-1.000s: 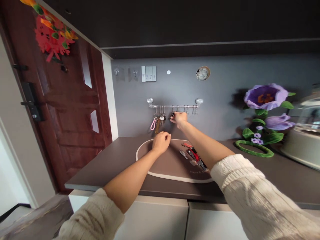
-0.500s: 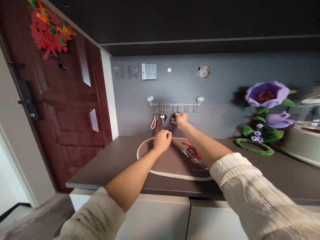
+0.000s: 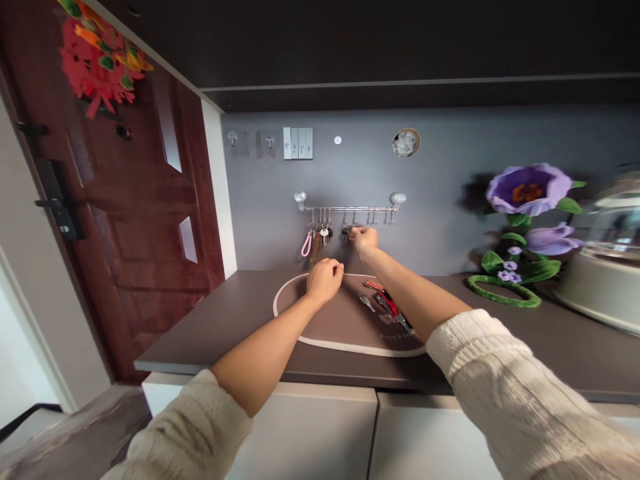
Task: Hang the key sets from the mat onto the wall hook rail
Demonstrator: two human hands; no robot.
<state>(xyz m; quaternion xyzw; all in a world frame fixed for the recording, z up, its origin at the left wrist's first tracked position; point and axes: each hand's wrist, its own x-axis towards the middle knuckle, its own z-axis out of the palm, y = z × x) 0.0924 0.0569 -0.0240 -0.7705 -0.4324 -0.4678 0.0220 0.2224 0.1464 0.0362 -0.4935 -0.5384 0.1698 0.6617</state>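
Note:
A small bunch of dark keys hangs below a clear hook rail on the grey wall. At its right side is my right hand, fingers pinched together against the bunch; the fingertips are partly hidden. My left hand is curled closed lower down, in front of the wall and over the mat, and what its fingers hold, if anything, is hidden. Left along the rail hang silver keys, a pink loop strap and a brown tag.
On the brown mat lie a silver key and a red and black bundle beside my right forearm. Purple fabric flowers and a domed appliance stand to the right. A dark shelf overhangs the counter.
My right hand has shifted slightly right, and more of the dark keys shows beside its fingertips. My left hand stays nearly still. The view has moved slightly.

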